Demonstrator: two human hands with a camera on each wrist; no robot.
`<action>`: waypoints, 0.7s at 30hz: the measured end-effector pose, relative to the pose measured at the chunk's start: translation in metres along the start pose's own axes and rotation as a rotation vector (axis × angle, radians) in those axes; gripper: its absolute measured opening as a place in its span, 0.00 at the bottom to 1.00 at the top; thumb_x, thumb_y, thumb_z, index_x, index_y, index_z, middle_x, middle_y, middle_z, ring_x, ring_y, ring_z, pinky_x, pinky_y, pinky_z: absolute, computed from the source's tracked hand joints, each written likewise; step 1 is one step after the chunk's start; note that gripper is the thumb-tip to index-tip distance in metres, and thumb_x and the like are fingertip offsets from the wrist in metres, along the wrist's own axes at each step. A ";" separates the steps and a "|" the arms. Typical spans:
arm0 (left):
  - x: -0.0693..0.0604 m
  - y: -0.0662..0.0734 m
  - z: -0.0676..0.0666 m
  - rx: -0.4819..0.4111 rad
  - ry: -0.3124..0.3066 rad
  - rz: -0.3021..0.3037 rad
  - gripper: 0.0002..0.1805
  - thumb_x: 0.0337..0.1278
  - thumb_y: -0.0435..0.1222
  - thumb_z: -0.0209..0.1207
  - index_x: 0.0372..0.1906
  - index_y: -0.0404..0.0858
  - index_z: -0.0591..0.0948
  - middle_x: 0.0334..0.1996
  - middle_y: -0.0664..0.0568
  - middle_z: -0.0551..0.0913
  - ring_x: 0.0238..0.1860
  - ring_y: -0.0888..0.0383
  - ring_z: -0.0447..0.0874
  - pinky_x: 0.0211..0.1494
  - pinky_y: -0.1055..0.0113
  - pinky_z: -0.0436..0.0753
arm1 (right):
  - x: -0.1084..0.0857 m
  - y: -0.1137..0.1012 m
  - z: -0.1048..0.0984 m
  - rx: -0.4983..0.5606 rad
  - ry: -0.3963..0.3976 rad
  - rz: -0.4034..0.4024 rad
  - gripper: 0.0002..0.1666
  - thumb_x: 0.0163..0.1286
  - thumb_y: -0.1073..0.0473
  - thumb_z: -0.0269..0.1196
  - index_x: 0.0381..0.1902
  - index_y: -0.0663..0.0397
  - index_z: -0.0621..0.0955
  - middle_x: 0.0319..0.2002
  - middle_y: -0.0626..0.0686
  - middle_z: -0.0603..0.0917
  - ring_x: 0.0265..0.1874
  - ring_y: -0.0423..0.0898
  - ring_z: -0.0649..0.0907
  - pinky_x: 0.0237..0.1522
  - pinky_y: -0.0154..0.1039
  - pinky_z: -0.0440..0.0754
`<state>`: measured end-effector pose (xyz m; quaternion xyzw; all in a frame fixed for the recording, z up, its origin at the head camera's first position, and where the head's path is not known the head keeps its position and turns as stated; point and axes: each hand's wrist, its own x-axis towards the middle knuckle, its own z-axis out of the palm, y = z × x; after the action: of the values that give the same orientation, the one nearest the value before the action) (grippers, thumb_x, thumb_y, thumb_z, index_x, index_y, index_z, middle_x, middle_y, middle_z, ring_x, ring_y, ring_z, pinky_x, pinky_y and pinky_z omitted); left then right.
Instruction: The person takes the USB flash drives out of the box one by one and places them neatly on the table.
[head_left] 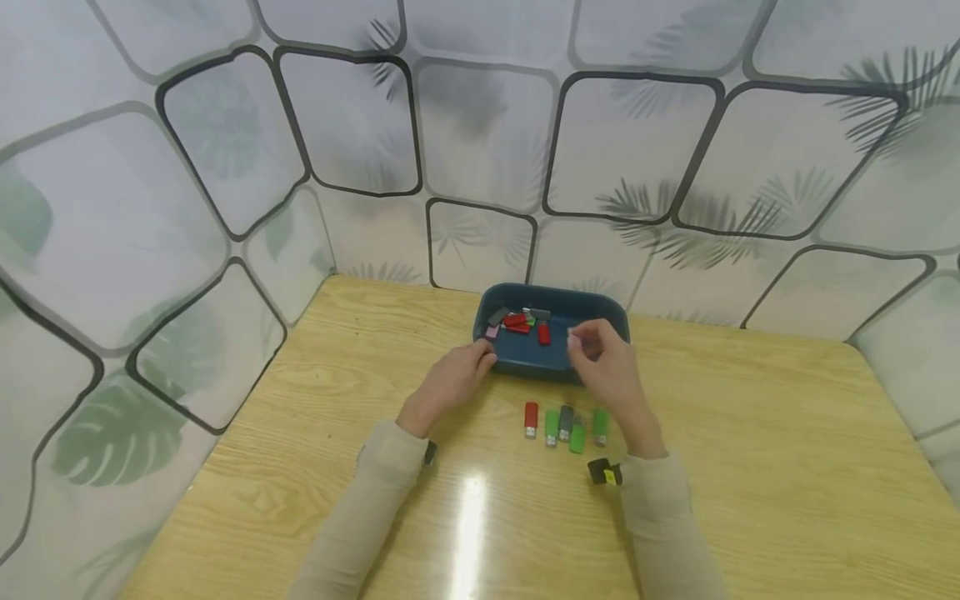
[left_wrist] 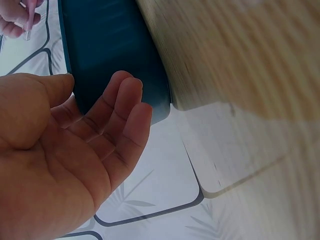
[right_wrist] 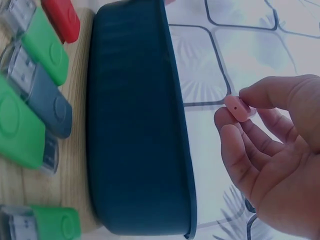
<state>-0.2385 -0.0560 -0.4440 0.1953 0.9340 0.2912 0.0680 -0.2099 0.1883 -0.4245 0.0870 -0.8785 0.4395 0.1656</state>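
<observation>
My left hand (head_left: 457,377) is at the near left corner of a dark blue plastic bin (head_left: 536,367). In the left wrist view its thumb (left_wrist: 61,90) meets the rim, and the other fingers curl beside the outer wall. Above the right part of the bin, my right hand (head_left: 611,371) pinches a pink USB flash drive (right_wrist: 237,108) between thumb and fingers. The clear cap end of that drive shows in the left wrist view. Inside the bin, towards its left, lie red (head_left: 543,334), grey (head_left: 498,316), pink (head_left: 492,332) and green flash drives.
In front of the bin on the wooden table (head_left: 750,467) lie a red flash drive (head_left: 531,419), a grey one (head_left: 566,422) and several green ones (head_left: 600,425). A patterned curtain (head_left: 480,133) hangs behind the table and on its left and right.
</observation>
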 end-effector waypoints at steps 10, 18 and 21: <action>0.001 -0.001 0.000 0.006 -0.002 0.001 0.14 0.78 0.41 0.47 0.53 0.37 0.77 0.41 0.49 0.84 0.41 0.55 0.82 0.48 0.58 0.81 | -0.004 -0.016 0.006 -0.059 -0.155 -0.068 0.17 0.71 0.64 0.61 0.57 0.56 0.79 0.39 0.58 0.84 0.30 0.48 0.81 0.33 0.41 0.78; 0.001 -0.001 0.001 0.003 0.006 0.002 0.14 0.78 0.41 0.47 0.53 0.38 0.78 0.42 0.48 0.85 0.40 0.56 0.82 0.47 0.59 0.81 | -0.011 -0.032 0.015 -0.070 -0.318 -0.051 0.15 0.71 0.62 0.61 0.55 0.52 0.79 0.37 0.51 0.84 0.27 0.43 0.78 0.30 0.38 0.77; 0.001 -0.002 0.001 -0.003 0.006 0.003 0.14 0.78 0.41 0.46 0.53 0.37 0.77 0.42 0.48 0.84 0.39 0.56 0.81 0.46 0.60 0.81 | -0.014 -0.036 0.022 -0.068 -0.401 -0.025 0.14 0.70 0.63 0.63 0.53 0.53 0.79 0.34 0.49 0.84 0.28 0.42 0.79 0.31 0.38 0.78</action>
<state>-0.2393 -0.0564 -0.4461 0.1959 0.9335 0.2932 0.0650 -0.1915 0.1491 -0.4154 0.1782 -0.9071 0.3814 -0.0045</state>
